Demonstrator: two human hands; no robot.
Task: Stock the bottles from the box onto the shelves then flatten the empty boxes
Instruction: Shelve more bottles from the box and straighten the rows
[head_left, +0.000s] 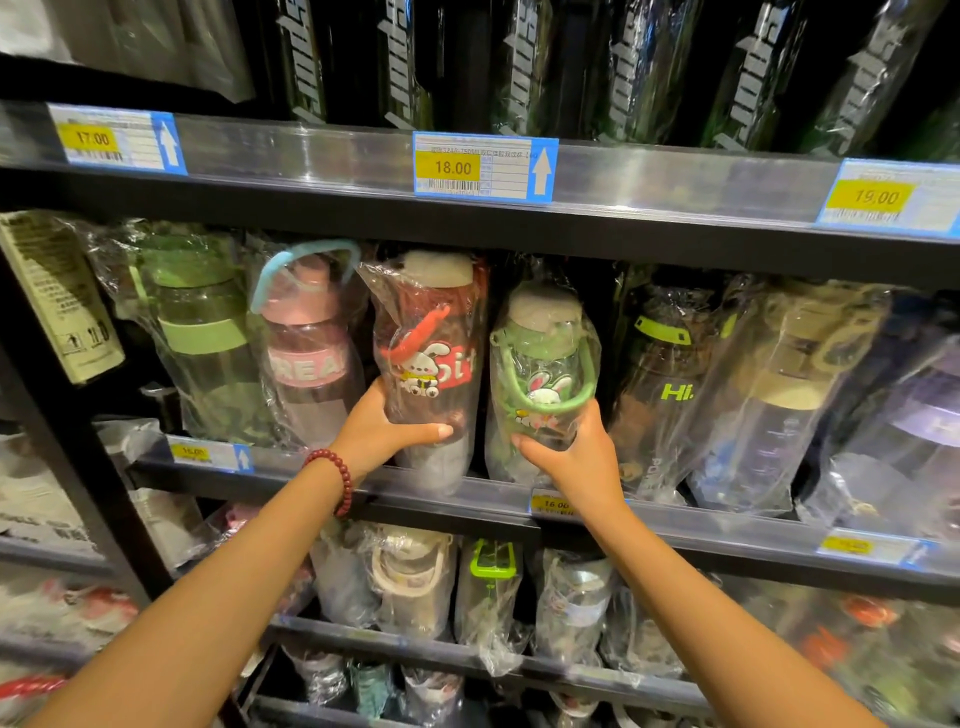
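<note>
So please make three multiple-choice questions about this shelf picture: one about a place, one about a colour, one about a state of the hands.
1. Where does the bottle with the green strap stand?
A. on the top shelf
B. on the middle shelf, right of the bottle with the red strap
C. on the floor

2. What colour is the bead bracelet on the left wrist?
A. dark red
B. blue
C. yellow

3. What are the two hands doing?
A. both hang idle
B. only the right hand holds a bottle
C. each grips one wrapped bottle

Answers:
1 B: it stands on the middle shelf, beside the red-strapped bottle.
2 A: the beads are dark red.
3 C: the left hand grips the red-strapped bottle low down, and the right hand grips the green-strapped one.
</note>
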